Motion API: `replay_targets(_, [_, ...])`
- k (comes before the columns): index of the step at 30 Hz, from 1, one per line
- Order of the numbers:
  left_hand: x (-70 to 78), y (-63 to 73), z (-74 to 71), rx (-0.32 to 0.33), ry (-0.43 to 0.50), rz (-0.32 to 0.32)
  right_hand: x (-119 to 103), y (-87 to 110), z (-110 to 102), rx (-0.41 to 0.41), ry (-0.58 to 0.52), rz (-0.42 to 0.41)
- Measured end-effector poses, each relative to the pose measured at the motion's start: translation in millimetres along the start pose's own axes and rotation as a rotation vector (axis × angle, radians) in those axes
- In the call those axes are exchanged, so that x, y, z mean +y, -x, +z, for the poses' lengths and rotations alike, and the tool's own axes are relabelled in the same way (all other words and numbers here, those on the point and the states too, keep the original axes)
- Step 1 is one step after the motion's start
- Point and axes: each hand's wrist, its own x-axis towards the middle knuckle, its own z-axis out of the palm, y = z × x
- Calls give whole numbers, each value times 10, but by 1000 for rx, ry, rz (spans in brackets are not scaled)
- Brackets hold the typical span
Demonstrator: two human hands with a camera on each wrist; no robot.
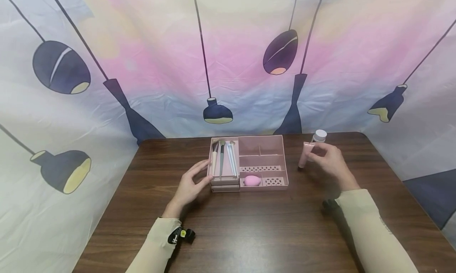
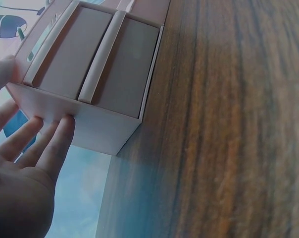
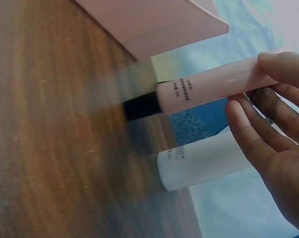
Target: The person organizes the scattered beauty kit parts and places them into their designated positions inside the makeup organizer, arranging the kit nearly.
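Note:
A pink makeup organizer (image 1: 261, 146) stands near the back of the table. My left hand (image 1: 189, 188) rests at its left side; in the left wrist view the fingertips (image 2: 66, 124) touch the side wall, below two drawer fronts (image 2: 124, 64). To the right of the organizer, my right hand (image 1: 331, 162) pinches a pink squeeze tube (image 1: 305, 156) by its flat upper end. The tube's black cap (image 3: 143, 105) points down, close over the table. Beside it stands a white bottle (image 3: 204, 166), partly hidden by the right hand.
Makeup brushes (image 1: 222, 158) lie in the organizer's left tray, and a pink makeup sponge (image 1: 252, 180) sits in a front compartment. The wooden table (image 1: 242, 233) meets a cloth backdrop (image 1: 160, 67) with printed lamps.

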Motion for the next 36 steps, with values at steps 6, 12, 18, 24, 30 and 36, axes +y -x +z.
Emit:
replay_targets(6, [-7,4,-5,3,-47,1,-93,-27,-51,13,-41,-5])
replay_targets(12, [-7,7,-4,1,-22,-8,-284,-101,-125,39,-91,-48])
replay_targets(18, [-13,9,-2,-3,12,-8,-561,-197,-181,64,-122,-111])
replay_targets(24, [153,10,-20,-24,33,-22,-866,-322,-141,68,-217,-132])
replay_targets(30, [358,24,-49,-36,31,-28,-1045,-495,14,56,-269,-214])
replay_targets(36, [385,9,-43,-27,60,-13,-1230,-632,161,52,-333,-275])
